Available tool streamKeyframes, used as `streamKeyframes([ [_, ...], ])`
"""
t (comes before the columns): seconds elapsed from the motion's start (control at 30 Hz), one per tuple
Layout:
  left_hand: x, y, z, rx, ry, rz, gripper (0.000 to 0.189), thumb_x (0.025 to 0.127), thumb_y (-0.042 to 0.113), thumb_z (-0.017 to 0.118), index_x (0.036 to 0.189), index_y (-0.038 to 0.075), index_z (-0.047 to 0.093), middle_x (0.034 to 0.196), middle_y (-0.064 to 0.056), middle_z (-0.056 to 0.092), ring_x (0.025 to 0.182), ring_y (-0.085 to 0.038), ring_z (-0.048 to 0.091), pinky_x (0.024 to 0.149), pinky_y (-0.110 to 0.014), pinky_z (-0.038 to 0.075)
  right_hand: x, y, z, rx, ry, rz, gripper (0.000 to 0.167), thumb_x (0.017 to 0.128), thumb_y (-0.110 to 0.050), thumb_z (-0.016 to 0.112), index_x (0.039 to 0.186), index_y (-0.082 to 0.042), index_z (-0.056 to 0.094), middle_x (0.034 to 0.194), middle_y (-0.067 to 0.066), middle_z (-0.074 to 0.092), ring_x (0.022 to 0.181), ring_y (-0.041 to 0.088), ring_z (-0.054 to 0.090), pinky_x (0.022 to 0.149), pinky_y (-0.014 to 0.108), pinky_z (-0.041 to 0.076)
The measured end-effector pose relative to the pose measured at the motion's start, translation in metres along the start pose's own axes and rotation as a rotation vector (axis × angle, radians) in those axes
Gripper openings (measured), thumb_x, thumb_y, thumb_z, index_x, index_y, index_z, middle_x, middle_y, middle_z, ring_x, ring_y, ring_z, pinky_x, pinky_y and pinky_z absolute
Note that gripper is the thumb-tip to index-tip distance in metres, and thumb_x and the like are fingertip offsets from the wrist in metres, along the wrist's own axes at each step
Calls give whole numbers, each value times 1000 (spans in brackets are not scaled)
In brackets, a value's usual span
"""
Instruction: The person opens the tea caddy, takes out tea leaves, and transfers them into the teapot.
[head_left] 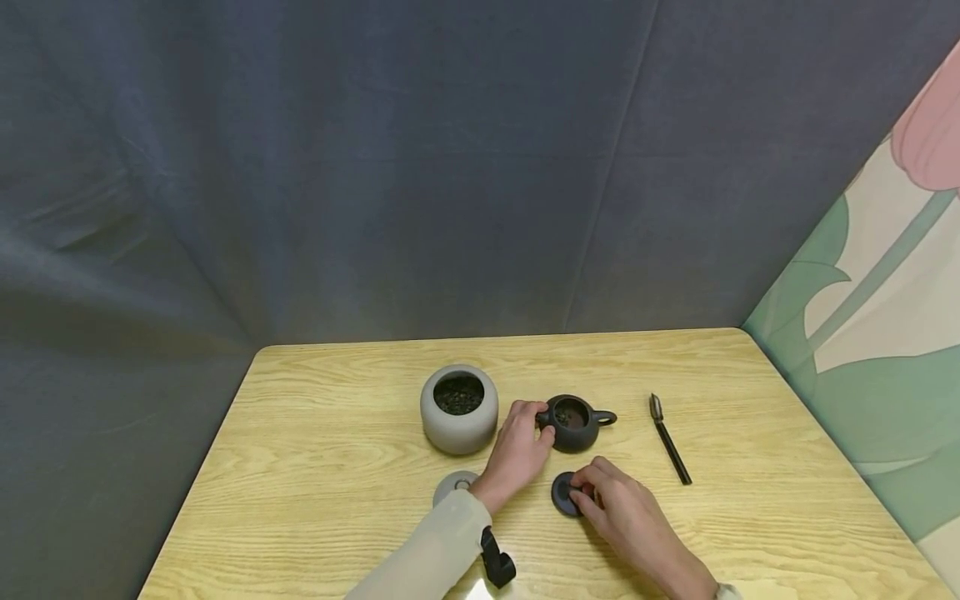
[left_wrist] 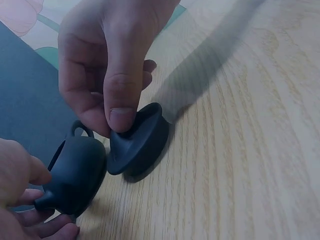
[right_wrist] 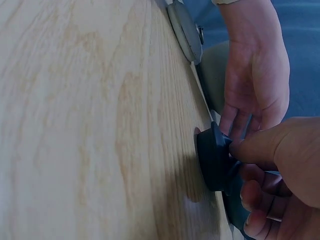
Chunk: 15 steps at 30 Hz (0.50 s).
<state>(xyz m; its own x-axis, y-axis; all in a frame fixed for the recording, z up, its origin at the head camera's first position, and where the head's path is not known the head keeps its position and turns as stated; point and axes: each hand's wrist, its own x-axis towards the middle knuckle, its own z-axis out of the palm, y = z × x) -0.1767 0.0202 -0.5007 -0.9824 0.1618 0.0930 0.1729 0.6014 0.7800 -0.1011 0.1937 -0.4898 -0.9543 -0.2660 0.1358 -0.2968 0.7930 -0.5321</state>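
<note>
A small dark teapot point(head_left: 572, 427) stands uncovered, with some dark leaves visible inside and its loop handle pointing right. My left hand point(head_left: 519, 446) holds it at the spout side, thumb on the near side and fingers beyond; in the left wrist view, fingers point(left_wrist: 55, 227) pass below the spout. Between thumb and fingers, my right hand point(head_left: 618, 507) pinches the knob of the dark teapot lid point(head_left: 564, 495). The lid point(left_wrist: 142, 142) is at the tabletop, in front of the pot, its knob mostly covered by the fingertips.
Left of the teapot sits a round grey jar point(head_left: 459, 421) of dark leaves, open at the top. Its grey lid point(head_left: 452, 483), with a ring on top, lies partly behind my left wrist. A slim black-handled tool point(head_left: 671, 442) lies on the wooden table point(head_left: 315, 467) at right.
</note>
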Motion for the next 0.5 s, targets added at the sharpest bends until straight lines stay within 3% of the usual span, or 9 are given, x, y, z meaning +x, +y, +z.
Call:
streamKeyframes([
  [0.17,-1,3,-3,-5,-29,-44,39,104,17,66,141,5,65,138,-13,63,116,-26,69,96,-38,58,2,1,-5,-14,20,4,10,91,-9,84,93,-16,77,85,-14,59,67,-8,45,58,17,42],
  [0.37,0,0,-2,-16,-11,-10,37,105,17,64,139,3,65,135,-14,63,113,-26,69,93,-39,58,7,6,-13,-40,101,-23,14,88,-6,86,90,-17,77,84,-13,59,65,-9,43,56,17,41],
  [0.5,3,-5,2,-12,5,11,36,105,18,65,138,4,66,133,-13,63,109,-23,68,89,-37,58,13,8,-21,-45,113,-26,14,90,-7,85,91,-18,76,86,-11,62,65,-8,44,55,18,42],
])
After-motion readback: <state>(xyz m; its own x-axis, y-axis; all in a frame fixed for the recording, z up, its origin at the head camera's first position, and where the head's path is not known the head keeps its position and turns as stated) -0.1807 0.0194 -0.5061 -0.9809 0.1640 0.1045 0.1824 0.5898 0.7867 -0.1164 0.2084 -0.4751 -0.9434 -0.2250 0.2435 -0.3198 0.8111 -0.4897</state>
